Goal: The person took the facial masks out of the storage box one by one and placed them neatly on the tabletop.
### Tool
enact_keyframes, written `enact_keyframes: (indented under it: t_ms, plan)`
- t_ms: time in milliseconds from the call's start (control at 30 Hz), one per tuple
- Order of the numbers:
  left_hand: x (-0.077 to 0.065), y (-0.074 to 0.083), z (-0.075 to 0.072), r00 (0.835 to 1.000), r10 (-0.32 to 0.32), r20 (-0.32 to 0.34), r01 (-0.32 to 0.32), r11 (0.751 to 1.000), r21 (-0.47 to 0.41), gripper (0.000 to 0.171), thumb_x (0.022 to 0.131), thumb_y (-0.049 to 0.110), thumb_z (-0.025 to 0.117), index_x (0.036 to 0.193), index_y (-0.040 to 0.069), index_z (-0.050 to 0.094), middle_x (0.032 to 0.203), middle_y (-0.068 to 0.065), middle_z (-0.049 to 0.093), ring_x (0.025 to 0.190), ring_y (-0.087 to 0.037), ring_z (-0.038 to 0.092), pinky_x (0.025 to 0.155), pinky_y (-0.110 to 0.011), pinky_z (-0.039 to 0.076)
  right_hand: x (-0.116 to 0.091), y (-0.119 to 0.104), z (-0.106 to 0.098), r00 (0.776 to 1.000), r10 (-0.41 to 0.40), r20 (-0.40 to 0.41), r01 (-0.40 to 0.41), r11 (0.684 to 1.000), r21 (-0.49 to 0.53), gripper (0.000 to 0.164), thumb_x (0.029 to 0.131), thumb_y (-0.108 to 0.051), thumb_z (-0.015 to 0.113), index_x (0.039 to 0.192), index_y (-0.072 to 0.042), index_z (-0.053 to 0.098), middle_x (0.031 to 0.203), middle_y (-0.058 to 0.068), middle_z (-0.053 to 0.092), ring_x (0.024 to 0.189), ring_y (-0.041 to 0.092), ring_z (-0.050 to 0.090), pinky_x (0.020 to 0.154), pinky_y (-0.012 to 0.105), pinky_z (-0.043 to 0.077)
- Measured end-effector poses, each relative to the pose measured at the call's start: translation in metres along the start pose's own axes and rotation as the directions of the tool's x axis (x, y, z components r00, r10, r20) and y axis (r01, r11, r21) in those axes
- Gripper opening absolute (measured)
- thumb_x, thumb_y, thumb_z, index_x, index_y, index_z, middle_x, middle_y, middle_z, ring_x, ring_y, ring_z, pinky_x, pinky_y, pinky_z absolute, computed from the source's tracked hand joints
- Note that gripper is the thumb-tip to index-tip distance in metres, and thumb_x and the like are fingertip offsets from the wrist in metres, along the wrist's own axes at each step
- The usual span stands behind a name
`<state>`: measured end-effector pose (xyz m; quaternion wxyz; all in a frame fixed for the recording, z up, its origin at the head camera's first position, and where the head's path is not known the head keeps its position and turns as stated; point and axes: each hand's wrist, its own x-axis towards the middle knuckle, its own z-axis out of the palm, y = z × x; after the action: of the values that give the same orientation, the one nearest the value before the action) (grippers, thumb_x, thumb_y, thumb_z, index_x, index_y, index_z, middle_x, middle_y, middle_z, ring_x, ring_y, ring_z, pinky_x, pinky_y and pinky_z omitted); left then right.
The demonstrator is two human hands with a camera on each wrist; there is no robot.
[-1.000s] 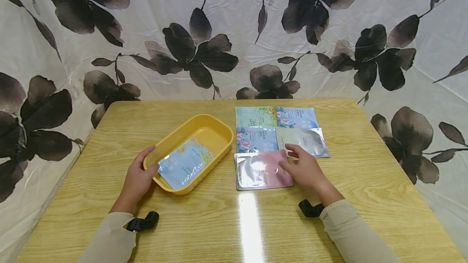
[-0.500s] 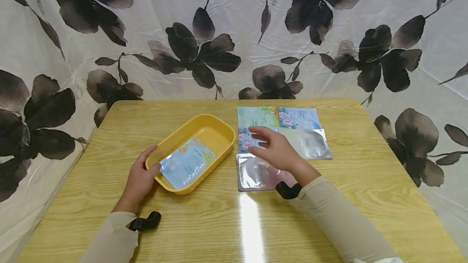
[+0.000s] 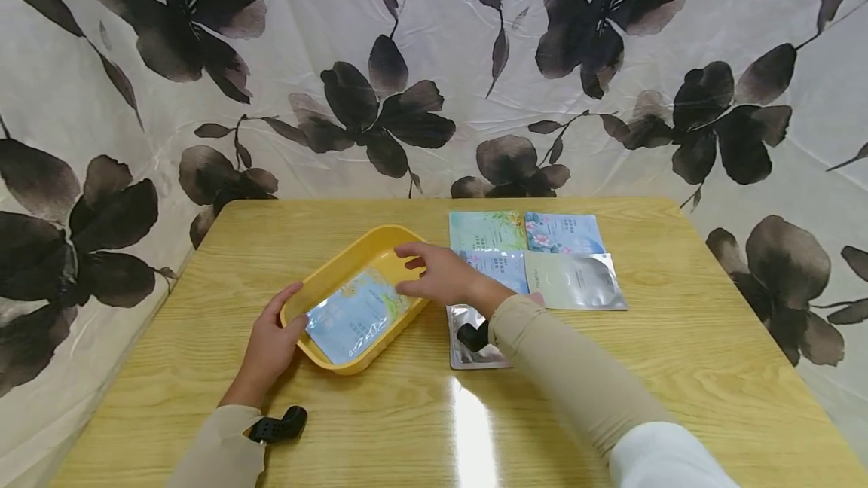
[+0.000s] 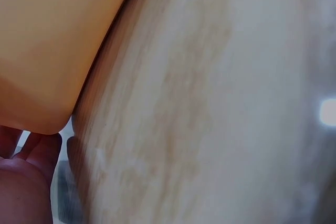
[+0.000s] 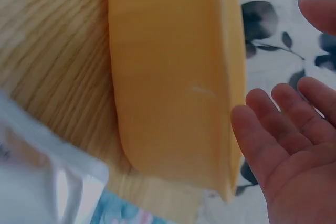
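My left hand (image 3: 270,341) grips the near-left end of a yellow plastic basin (image 3: 319,277), thumb over the rim and fingers outside; the left wrist view shows the fingers at the basin's outer wall (image 4: 52,51). A pale blue sheet-mask packet (image 3: 356,315) lies flat inside. Over the basin's right rim hovers my right hand (image 3: 441,273), fingers spread and holding nothing. In the right wrist view the right palm (image 5: 304,171) is bare beside the basin wall (image 5: 168,87). Below the right forearm lies a silver and pink mask packet (image 3: 468,356), mostly hidden.
Right of the basin, more packets lie flat in rows: a green one (image 3: 484,230), a blue floral one (image 3: 564,233), another blue one (image 3: 505,266) partly covered by my hand, and a pale green and silver one (image 3: 576,281). A floral cloth (image 3: 434,164) hangs behind the wooden table (image 3: 380,428).
My right hand has moved left, from beside the pink packet across the other packets to above the basin. My left hand still holds the basin, and the packets look unmoved.
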<state>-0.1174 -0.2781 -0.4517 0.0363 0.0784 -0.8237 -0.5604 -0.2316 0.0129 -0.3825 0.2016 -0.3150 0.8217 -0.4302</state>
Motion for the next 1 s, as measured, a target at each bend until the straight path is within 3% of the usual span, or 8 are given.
enact_keyframes:
  t_ms: [333,600,1000]
  plan:
    - [-0.003,-0.002,0.001,1.0,-0.007,-0.003,0.007,1.0,0.013,0.058,0.102,0.01,0.047,0.158,0.01,0.03,0.154,-0.025,0.031,0.122,-0.036,0.048,0.075,-0.016,0.048,0.033,-0.001,0.018,0.991,0.09,0.095,-0.092,0.995,0.022,0.065,0.092,-0.015,0.071,0.15,-0.004,0.044,0.15,0.008,0.046,0.13,0.026,0.051,0.093,0.029,0.049]
    - [0.0,0.0,0.001,1.0,0.013,-0.004,-0.013,1.0,0.022,0.057,0.102,0.009,0.047,0.157,0.009,0.031,0.154,-0.025,0.032,0.119,-0.036,0.049,0.074,-0.018,0.048,0.051,-0.004,0.021,0.976,0.158,0.148,-0.157,0.987,-0.018,0.065,0.093,-0.01,0.068,0.152,-0.005,0.04,0.153,0.006,0.042,0.134,0.026,0.047,0.099,0.033,0.046]
    - [0.0,-0.001,0.0,1.0,0.02,-0.007,-0.019,1.0,0.015,0.058,0.101,0.007,0.047,0.157,0.007,0.032,0.152,-0.027,0.032,0.122,-0.039,0.049,0.074,-0.017,0.049,0.065,-0.006,0.027,0.964,0.22,0.149,-0.208,0.974,-0.094,0.067,0.091,-0.012,0.071,0.151,-0.005,0.043,0.151,0.007,0.046,0.137,0.024,0.043,0.104,0.033,0.041]
